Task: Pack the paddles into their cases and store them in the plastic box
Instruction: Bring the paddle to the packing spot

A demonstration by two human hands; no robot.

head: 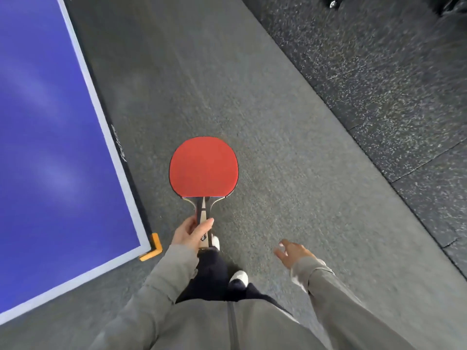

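So far, little of the task looks done. Left hand, lower centre of the frame, has its fingers and thumb curled round the pale wooden handle of a table-tennis paddle with a round red rubber face. Paddle is held out flat above the floor, red face up, blade pointing toward the top of the frame. It is bare: no cover on it.

Right hand, lower right of centre, holds nothing. Fingers spread and loose, somewhat blurred, so their exact lie is uncertain; it reads as an empty, relaxed grip.

Surroundings: blue table-tennis worktop with a white border line fills the left side of the frame, with an orange corner guard at its near corner. Grey carpet floor runs through the centre; darker speckled rubber flooring takes the upper right. Grey sleeves, dark trousers and white shoes of the person show at the bottom.

Status, judged from this view:
- One paddle in hand, uncased.
- No case visible anywhere in frame.
- No plastic box visible either.
- Any second paddle is out of view.

Remaining, as I read it: get this paddle to its case, put it inside, do the same for the other paddle or paddles, then place the cased ones in the box. Essentially every packing step is not yet done.
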